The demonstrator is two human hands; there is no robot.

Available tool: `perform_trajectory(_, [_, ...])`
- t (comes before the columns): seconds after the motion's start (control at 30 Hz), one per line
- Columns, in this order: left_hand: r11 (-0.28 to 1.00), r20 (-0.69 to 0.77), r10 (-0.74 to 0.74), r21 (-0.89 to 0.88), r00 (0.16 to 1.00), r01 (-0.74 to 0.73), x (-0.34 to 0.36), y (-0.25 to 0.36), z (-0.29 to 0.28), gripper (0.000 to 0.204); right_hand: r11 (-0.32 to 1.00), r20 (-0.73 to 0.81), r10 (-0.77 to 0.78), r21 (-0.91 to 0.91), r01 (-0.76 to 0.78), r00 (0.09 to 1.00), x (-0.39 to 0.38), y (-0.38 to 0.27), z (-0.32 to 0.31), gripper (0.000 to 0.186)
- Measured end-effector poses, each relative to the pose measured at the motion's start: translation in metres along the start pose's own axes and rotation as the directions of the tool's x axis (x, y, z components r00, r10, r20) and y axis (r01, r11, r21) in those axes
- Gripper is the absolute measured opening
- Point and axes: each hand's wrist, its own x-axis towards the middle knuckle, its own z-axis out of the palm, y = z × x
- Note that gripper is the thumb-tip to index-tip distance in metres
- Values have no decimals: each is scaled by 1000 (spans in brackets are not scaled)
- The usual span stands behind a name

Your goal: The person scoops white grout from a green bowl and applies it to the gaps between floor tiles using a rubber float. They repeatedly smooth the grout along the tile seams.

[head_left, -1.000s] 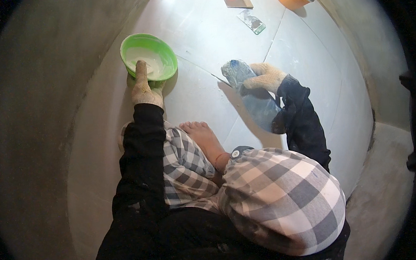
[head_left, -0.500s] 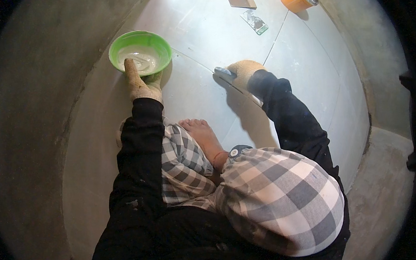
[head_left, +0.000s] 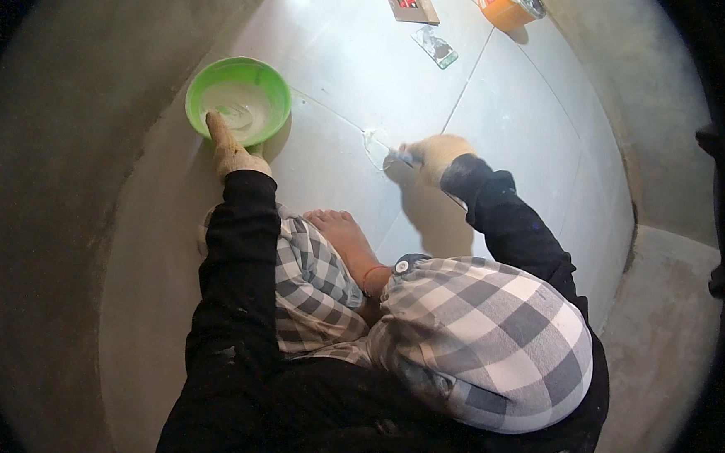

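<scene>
My left hand (head_left: 232, 150), in a pale work glove, grips the near rim of a green bowl (head_left: 282, 98), its thumb inside. Whitish wet paste (head_left: 239, 105) lies in the bottom of the bowl. To the right, my gloved right hand (head_left: 441, 157) is closed around a small grey flat tool (head_left: 405, 155), like a putty knife; most of it is hidden by the glove. Its tip is low over the tile floor (head_left: 326, 170), beside a wet patch of paste (head_left: 376, 149) on a tile joint.
Toward the far right, an orange bucket (head_left: 500, 9) stands near the wall. A flat brown box or board (head_left: 415, 6) with a red label lies on the tiles, and a paste-smeared flat piece (head_left: 435, 48) is near it. Bare concrete walls (head_left: 62, 203) rise at both sides.
A wet patch of paste now shows on the tile joint. My right hand has moved slightly nearer and the tool has turned. My left hand still holds the bowl.
</scene>
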Motion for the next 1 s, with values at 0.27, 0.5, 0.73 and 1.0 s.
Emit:
perform_trajectory(0.27, [450, 438, 388, 678, 811, -581, 6, 59, -80, 62, 933, -174, 30, 359, 35, 984, 8, 10, 0, 52])
perform_trajectory(0.5, [-96, 4, 604, 993, 797, 67, -62, 76, -232, 67, 986, -245, -157, 17, 166, 957, 37, -6, -16, 37])
perform_trajectory(0.73, [-335, -123, 794, 729, 595, 597, -52, 42, -279, 87, 984, -130, -150, -117, 135, 980, 32, -25, -16, 31])
perform_trajectory(1.0, [-420, 185, 864, 777, 469, 468, -49, 50, -268, 80, 988, -408, -88, 77, 131, 909, 28, -32, -33, 34])
